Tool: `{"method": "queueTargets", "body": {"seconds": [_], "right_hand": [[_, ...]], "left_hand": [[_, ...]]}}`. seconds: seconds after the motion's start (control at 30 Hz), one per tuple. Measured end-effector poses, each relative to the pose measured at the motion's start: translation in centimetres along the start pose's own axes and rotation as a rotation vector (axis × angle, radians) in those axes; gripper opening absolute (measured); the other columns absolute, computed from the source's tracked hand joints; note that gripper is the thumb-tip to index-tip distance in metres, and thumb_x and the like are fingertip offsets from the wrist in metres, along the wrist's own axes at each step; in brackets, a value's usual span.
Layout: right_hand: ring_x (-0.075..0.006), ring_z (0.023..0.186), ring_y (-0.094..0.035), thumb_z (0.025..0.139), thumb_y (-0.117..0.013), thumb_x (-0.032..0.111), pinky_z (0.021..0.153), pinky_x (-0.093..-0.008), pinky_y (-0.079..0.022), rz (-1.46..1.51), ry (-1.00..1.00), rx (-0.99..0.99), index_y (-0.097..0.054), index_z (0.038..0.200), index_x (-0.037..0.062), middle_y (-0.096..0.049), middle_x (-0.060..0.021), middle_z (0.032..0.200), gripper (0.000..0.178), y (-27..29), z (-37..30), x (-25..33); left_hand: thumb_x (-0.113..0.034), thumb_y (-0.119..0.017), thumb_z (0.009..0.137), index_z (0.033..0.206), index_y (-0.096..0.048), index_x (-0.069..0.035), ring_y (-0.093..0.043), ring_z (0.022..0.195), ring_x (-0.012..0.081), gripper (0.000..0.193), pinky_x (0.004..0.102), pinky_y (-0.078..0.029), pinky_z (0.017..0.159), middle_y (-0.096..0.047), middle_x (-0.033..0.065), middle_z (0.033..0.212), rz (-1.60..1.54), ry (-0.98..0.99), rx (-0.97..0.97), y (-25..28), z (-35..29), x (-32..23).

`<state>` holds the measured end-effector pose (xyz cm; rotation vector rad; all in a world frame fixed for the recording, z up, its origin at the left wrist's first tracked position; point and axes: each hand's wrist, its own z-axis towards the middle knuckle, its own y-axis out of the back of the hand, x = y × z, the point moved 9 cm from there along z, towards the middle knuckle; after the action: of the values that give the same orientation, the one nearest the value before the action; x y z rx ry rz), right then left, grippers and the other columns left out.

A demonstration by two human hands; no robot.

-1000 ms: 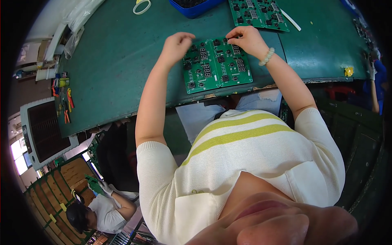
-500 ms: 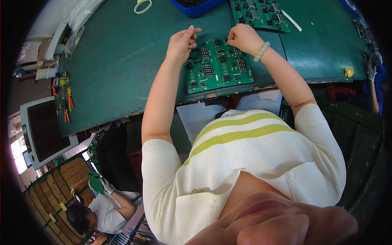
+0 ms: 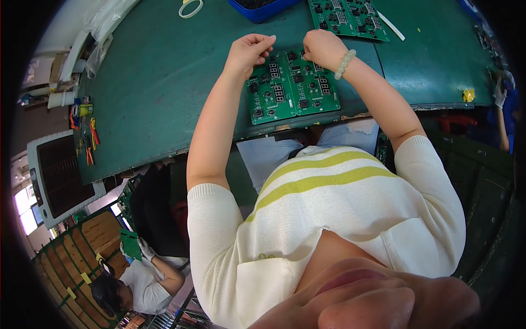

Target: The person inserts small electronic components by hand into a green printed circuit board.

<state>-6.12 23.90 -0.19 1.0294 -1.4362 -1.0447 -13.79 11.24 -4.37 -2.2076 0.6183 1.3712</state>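
Note:
A green circuit board panel (image 3: pixel 289 98) lies flat at the table's near edge, carrying black components and several digit displays. Over its upper left corner hovers my left hand (image 3: pixel 249 54), fingers curled in and thumb stretched toward the right; anything between the fingertips is too small to make out. At the board's far edge, right of its middle, my right hand (image 3: pixel 324 50) is closed in a pinch, its fingertips down at the components. Whatever they grip is hidden. A bead bracelet (image 3: pixel 345 64) circles my right wrist.
Beyond my right hand lie more populated circuit boards (image 3: pixel 356 28) and a white stick (image 3: pixel 391 26). A blue tray (image 3: pixel 262 15) of dark parts and a pale ring (image 3: pixel 189 16) sit at the far side. Hand tools (image 3: pixel 89 137) rest left. A gloved co-worker holds a green board (image 3: pixel 130 244) lower left.
My left hand has turned slightly, its thumb now reaching further right over the fingers. My right hand has shifted a little left and up, still pinched at the board's far edge.

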Motion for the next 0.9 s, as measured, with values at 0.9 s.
{"method": "queueTargets", "body": {"seconds": [0.9], "right_hand": [[-0.0015, 0.052, -0.036, 0.087, -0.056, 0.014, 0.044, -0.0163, -0.029, 1.299, -0.112, 0.019, -0.060, 0.101, 0.0005, -0.060, -0.0007, 0.082, 0.020, -2.0, -3.6, -4.7]], "left_hand": [[-0.019, -0.066, 0.074, 0.086, -0.069, -0.006, -0.062, 0.069, 0.0247, 0.018, 0.0337, -0.049, 0.066, -0.065, 0.0131, 0.073, 1.237, -0.359, -0.013, -3.0, -1.1, -2.5]]}}
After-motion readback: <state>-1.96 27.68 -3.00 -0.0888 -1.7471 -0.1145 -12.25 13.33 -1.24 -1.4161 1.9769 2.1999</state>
